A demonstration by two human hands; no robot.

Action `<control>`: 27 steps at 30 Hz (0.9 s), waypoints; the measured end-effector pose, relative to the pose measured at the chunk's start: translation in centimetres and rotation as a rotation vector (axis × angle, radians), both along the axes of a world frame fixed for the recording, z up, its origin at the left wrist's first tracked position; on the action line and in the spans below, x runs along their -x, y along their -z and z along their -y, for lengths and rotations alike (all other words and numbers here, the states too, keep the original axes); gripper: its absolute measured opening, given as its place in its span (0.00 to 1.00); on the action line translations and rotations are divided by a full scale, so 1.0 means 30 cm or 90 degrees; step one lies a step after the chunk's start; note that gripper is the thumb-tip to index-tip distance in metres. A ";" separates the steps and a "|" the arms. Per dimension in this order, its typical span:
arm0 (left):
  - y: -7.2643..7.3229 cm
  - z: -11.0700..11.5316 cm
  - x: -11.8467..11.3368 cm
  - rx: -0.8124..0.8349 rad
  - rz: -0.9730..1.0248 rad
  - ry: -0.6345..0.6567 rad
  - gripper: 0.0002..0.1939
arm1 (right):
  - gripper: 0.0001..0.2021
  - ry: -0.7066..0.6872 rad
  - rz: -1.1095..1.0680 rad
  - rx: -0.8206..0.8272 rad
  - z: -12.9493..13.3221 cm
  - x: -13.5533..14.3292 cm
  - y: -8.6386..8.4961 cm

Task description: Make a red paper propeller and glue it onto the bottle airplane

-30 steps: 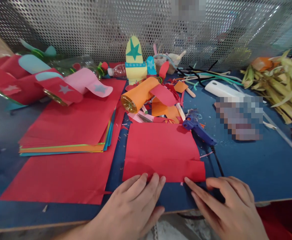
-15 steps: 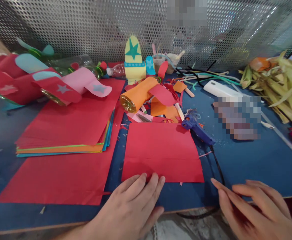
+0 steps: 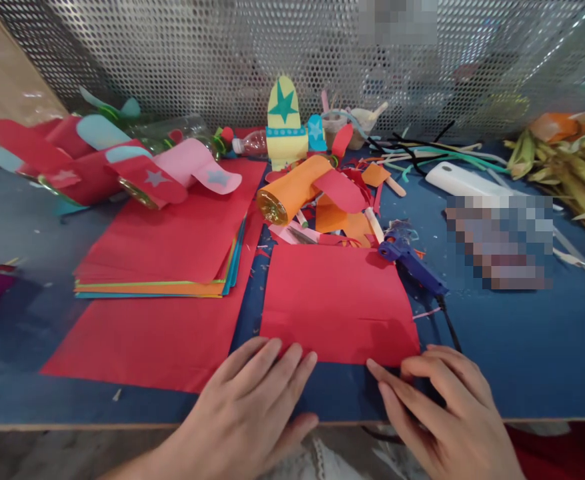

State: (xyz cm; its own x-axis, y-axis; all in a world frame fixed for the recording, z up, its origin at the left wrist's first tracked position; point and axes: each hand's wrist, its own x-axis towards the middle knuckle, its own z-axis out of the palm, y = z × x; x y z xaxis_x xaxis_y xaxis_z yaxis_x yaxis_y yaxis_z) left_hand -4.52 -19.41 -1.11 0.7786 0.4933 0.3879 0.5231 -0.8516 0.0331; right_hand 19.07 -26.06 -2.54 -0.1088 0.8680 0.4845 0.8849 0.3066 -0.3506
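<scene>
A red paper sheet [image 3: 337,293] lies in front of me, with a crease line across its lower part. My left hand [image 3: 257,393] rests flat at its lower left edge, fingers apart and fingertips on the paper. My right hand [image 3: 437,407] is at the sheet's lower right corner, fingers bent and spread, fingertips at the edge, with nothing held. Against the sheet's upper right side lies a blue glue gun [image 3: 415,267]. An orange paper-covered bottle [image 3: 292,190] lies behind the sheet among paper scraps.
Stacked coloured papers [image 3: 152,257] lie on the left, below red paper-wrapped bottles [image 3: 87,170]. A yellow paper rocket shape [image 3: 285,127] stands at the back. On the right are a white stick-like object [image 3: 467,183], a blurred-out item [image 3: 502,247] and corn husks [image 3: 572,173].
My right hand has moved left to the red sheet's lower right corner. The view has shifted left, and a purple object shows at the left edge.
</scene>
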 end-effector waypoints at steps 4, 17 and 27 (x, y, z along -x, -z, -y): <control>-0.010 0.002 0.070 -0.026 0.013 -0.047 0.13 | 0.08 0.000 -0.019 0.005 0.008 -0.005 0.007; -0.023 -0.061 0.134 -0.055 0.050 -0.096 0.05 | 0.11 -0.067 -0.010 -0.001 -0.010 -0.026 -0.021; -0.060 -0.125 0.079 -0.049 -0.074 -0.009 0.15 | 0.21 -0.065 0.197 0.053 -0.112 -0.067 -0.038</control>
